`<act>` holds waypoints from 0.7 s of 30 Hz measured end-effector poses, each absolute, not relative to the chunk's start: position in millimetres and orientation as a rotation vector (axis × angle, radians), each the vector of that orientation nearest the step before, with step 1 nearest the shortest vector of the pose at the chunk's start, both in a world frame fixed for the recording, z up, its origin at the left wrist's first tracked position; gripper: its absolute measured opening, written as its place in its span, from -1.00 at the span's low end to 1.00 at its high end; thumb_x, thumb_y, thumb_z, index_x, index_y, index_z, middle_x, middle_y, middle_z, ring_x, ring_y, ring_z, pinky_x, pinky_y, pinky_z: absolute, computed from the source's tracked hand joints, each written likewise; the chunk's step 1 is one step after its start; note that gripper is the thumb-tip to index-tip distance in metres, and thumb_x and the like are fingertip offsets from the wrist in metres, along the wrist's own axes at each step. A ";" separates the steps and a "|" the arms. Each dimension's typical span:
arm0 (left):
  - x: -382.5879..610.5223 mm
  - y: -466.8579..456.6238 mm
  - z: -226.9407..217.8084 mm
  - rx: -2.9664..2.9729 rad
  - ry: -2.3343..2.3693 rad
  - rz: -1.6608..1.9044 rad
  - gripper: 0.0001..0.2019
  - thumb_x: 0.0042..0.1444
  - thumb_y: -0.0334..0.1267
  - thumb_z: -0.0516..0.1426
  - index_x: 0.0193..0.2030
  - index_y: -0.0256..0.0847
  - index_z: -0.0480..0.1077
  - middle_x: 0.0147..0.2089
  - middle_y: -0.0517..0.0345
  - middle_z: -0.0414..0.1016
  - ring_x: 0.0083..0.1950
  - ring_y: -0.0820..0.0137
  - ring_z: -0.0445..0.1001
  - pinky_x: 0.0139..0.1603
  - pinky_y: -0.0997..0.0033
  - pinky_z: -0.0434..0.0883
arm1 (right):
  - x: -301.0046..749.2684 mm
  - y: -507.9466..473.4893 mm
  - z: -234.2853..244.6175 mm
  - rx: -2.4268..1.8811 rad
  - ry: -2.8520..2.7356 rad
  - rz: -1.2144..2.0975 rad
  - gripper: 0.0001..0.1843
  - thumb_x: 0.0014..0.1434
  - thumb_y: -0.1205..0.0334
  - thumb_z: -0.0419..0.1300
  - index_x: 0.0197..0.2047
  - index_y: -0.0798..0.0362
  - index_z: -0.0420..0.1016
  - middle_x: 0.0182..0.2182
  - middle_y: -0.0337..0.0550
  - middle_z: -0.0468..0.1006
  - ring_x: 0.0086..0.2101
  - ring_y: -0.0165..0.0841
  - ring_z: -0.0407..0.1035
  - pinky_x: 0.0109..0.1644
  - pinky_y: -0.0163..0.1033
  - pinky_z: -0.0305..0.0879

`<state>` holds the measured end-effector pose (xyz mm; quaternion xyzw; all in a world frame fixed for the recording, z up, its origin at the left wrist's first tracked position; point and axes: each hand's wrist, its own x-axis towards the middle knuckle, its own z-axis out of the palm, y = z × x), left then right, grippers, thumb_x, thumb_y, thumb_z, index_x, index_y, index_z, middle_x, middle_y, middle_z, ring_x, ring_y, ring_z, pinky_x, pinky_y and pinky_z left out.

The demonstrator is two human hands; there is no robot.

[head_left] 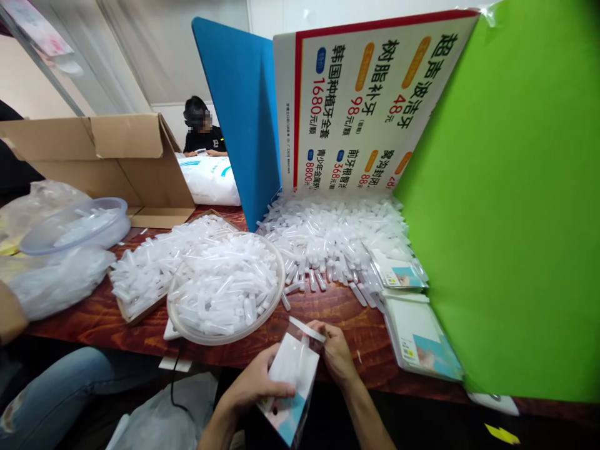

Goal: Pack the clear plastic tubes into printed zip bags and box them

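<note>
My left hand (pixel 253 382) grips a clear plastic pouch (pixel 291 382) with white tubes inside and a printed card at its bottom. My right hand (pixel 334 349) pinches the pouch's top flap at the table's near edge. Just beyond my hands stands a round clear bowl (pixel 187 330) heaped with small white plastic tubes (pixel 225 281). A large loose pile of the same tubes (pixel 328 231) lies against the printed board. A stack of flat pouches with cards (pixel 419 340) lies to the right of my hands.
A blue divider (pixel 239 106), a printed sign board (pixel 365 100) and a green divider (pixel 510 200) wall the wooden table (pixel 337 306). To the left are a tray of tubes (pixel 140 269), a lidded bowl (pixel 75 225), plastic bags and an open cardboard box (pixel 117 156). Another person sits behind; someone's jeans-clad knee is at lower left.
</note>
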<state>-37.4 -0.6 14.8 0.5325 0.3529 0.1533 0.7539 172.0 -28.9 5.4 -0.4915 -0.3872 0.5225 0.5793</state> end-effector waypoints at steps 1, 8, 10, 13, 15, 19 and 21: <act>-35.6 -2.0 13.7 1.147 0.762 0.342 -0.20 -0.27 -0.04 0.49 0.16 -0.27 0.46 -0.10 0.11 0.55 -0.18 0.33 0.40 -0.23 0.51 0.32 | 169.9 -33.3 3.5 -1.115 -0.885 1.277 -0.20 0.18 -0.50 0.03 -0.48 0.10 0.61 -0.37 -0.01 0.62 -0.41 -0.27 0.43 -0.29 -0.20 0.35; -26.2 -5.4 9.6 1.163 0.743 0.360 -0.15 -0.24 -0.05 0.49 0.23 -0.25 0.39 0.02 0.06 0.55 -0.08 0.23 0.43 -0.10 0.42 0.36 | 175.0 -53.6 0.8 -0.976 -0.766 1.476 -0.18 0.25 -0.49 -0.11 -0.12 -0.01 0.69 -0.07 0.01 0.64 -0.11 -0.07 0.50 0.03 0.03 0.38; -24.2 -2.8 6.9 1.232 0.760 0.339 -0.12 -0.25 -0.02 0.49 0.25 -0.25 0.38 0.07 0.01 0.55 -0.01 0.15 0.44 0.00 0.33 0.37 | 178.9 -54.3 0.3 -1.036 -0.899 1.429 -0.25 0.22 -0.47 0.01 0.00 -0.03 0.67 0.00 0.00 0.60 -0.01 -0.05 0.46 0.13 0.04 0.32; -21.2 1.4 -3.8 1.348 0.789 0.318 -0.09 -0.31 0.10 0.48 0.20 -0.26 0.41 0.07 -0.06 0.55 0.04 0.04 0.44 0.08 0.21 0.37 | 180.7 -55.7 -1.6 -1.177 -1.056 1.370 -0.33 0.18 -0.42 0.15 -0.12 0.00 0.73 0.09 0.00 0.55 0.07 -0.04 0.40 0.18 -0.01 0.28; -17.6 3.0 -14.2 1.366 0.780 0.317 -0.08 -0.38 0.24 0.46 0.11 -0.26 0.44 0.01 -0.10 0.56 0.01 0.01 0.46 0.06 0.18 0.39 | 181.9 -59.0 -2.3 -1.245 -1.048 1.299 -0.38 0.20 -0.37 0.18 -0.22 0.02 0.75 0.01 -0.01 0.58 0.00 -0.08 0.43 0.10 -0.08 0.32; -4.1 1.3 -29.7 1.233 0.593 0.260 0.04 -0.40 0.48 0.33 0.15 -0.19 0.36 0.04 -0.18 0.54 -0.08 0.08 0.53 -0.09 0.22 0.46 | 209.9 -95.6 7.4 -1.484 -0.835 1.032 -0.44 0.11 -0.31 0.29 -0.33 0.07 0.72 -0.35 -0.09 0.64 -0.31 -0.21 0.46 -0.20 -0.22 0.37; 3.9 0.8 -32.1 1.181 0.589 0.231 0.01 -0.33 0.49 0.29 0.19 -0.13 0.32 0.08 -0.22 0.51 -0.14 0.12 0.55 -0.27 0.30 0.47 | 245.7 -141.3 20.7 -1.675 -0.790 0.884 -0.48 0.06 -0.29 0.33 -0.39 0.06 0.68 -0.44 -0.13 0.63 -0.38 -0.24 0.44 -0.28 -0.25 0.37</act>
